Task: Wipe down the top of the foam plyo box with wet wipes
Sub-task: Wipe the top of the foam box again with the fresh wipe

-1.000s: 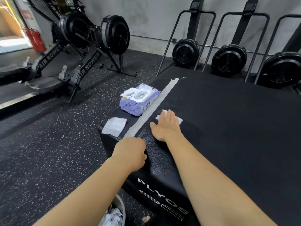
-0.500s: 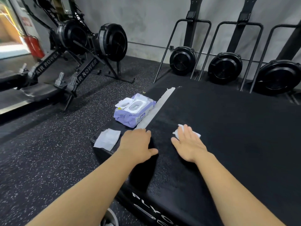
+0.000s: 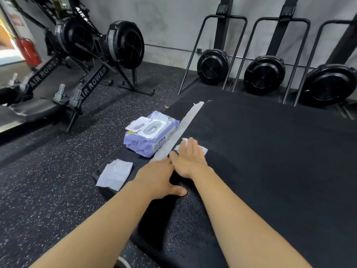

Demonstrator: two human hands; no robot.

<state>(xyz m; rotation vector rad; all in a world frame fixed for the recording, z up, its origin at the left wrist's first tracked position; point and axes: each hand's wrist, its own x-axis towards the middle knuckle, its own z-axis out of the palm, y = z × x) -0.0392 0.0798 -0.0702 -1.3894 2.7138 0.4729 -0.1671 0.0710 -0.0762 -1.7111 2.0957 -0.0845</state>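
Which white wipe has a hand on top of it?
The wipe under the right hand, just right of the grey tape strip. The other wipe lies spread flat and untouched left of the tape, near a corner of the box.

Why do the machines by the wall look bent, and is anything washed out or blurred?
Head view: the wide-angle lens bows the air rowers and wall uprights toward the edges; daylight at the doorway is blown out; the right hand on the wet wipe looks soft, perhaps motion blur; the left arm casts a soft shadow on the plyo box.
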